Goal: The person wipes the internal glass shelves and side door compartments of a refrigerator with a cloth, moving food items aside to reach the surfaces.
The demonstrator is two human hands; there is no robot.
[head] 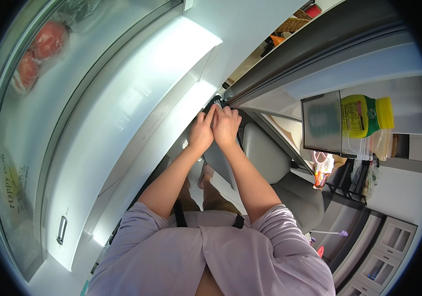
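Note:
My left hand [201,129] and my right hand [227,124] are side by side before me, fingertips together at a small dark and metallic part [217,101] near the hinge side of an open refrigerator door. The fingers hide most of that part, so whether either hand grips it cannot be told. On the left is the refrigerator's white drawer front [129,107]. To the right, the open door's bin [322,124] holds a yellow and green plastic bottle [361,115] with a yellow cap.
Red produce in clear plastic [50,40] lies behind a glass shelf at upper left. A grey padded chair [266,151] stands below the door. Woven baskets [292,24] show beyond the door. White cabinets [393,236] are at lower right. My feet are on pale floor tiles.

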